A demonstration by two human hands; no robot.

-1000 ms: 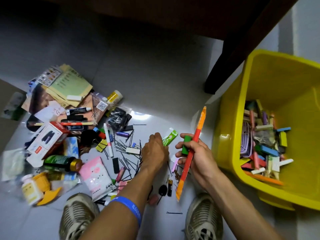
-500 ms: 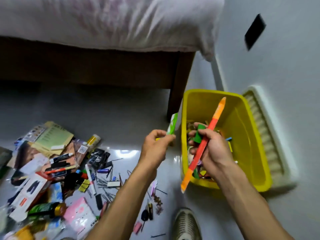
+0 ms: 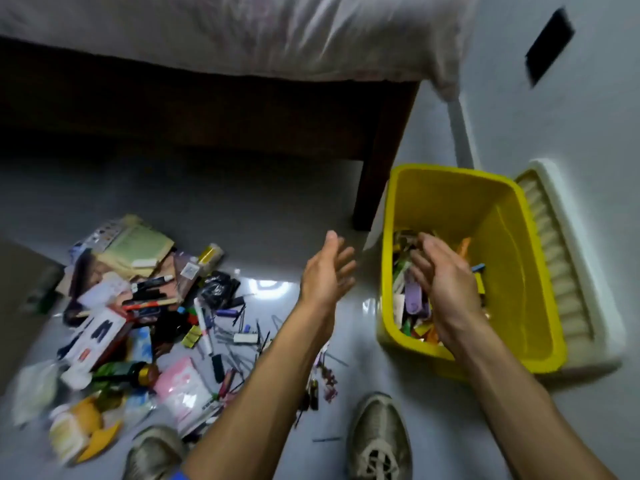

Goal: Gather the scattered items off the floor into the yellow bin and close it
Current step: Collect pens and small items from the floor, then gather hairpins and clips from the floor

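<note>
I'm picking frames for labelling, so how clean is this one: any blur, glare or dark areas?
Head view: motion blur smears the pile of scattered items, worst at the lower left; a bright glare patch sits on the floor beside the left hand; the space under the bed is deep shadow; wide-angle distortion bends the yellow bin, where the right hand is soft-edged.

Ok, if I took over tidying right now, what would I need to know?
Left hand: open, holding nothing, in the air between the pile and the bin.
Right hand: open over the yellow bin, nothing visibly in it.
Done: the bin already holds a layer of small colourful bits.
Left: most of the mess, including papers, a white box, a green bottle, a pink packet, a white marker and many hairpins, lies on the floor. The whitish ribbed piece leaning behind the bin is probably its lid; the bin is open.
</note>
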